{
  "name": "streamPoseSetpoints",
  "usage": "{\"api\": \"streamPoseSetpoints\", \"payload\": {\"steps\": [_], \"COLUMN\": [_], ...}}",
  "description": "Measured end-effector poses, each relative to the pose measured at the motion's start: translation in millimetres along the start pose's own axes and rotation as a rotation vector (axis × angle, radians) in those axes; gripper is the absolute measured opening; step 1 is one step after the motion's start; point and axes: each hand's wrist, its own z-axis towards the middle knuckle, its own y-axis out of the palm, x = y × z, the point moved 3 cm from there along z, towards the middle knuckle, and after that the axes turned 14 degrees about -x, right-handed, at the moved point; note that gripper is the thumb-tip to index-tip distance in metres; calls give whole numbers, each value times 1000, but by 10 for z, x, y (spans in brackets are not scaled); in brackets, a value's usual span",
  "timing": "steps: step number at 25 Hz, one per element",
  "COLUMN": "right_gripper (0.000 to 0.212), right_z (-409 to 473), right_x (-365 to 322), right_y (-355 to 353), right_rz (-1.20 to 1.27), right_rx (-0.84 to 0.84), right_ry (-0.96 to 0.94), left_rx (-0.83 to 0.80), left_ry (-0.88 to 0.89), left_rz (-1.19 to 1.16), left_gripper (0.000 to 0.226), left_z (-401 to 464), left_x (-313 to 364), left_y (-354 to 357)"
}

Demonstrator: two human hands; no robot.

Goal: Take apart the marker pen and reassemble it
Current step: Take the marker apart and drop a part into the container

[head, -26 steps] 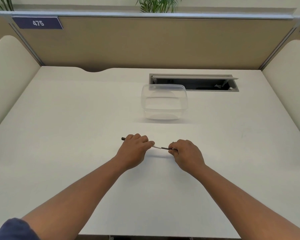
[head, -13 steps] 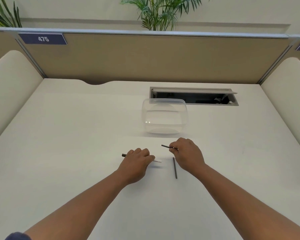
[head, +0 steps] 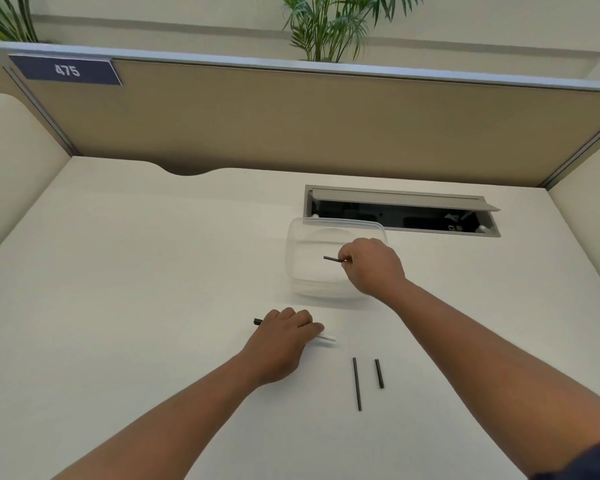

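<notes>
The marker pen is in pieces: its white barrel (head: 327,337) lies on the desk (head: 125,271) under the closed left hand (head: 284,336), a long thin black rod (head: 357,384) and a shorter black piece (head: 379,373) lie just beside each other nearer the person, and the right hand (head: 371,265) pinches another short dark piece (head: 334,259) over the clear plastic container (head: 300,244). Disassembly looks mostly done (reassembly not begun, I judge). The barrel's middle is hidden by the hand, and which part each dark piece is stays unclear.

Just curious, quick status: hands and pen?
Left hand gripping pen body. Right hand holding dark piece over clear tub. Two rods on desk.
</notes>
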Motion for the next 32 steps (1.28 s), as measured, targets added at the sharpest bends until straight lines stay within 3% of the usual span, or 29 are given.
{"api": "streamPoseSetpoints", "payload": {"steps": [5, 13, 23, 32], "right_gripper": [21, 25, 20, 15], "right_z": [424, 690, 715, 583], "right_x": [58, 72, 130, 111], "right_y": [218, 421, 410, 263], "right_rz": [29, 44, 86, 161], "right_rx": [-180, -263, -273, -182], "right_ry": [8, 0, 9, -15], "left_rx": [23, 38, 15, 20], "left_ry": [64, 79, 61, 49], "left_rz": [-23, -46, -37, -38], "left_gripper": [39, 38, 37, 36], "left_z": [88, 119, 122, 89], "left_x": [-78, -147, -141, -138], "left_y": [53, 99, 80, 50]}}
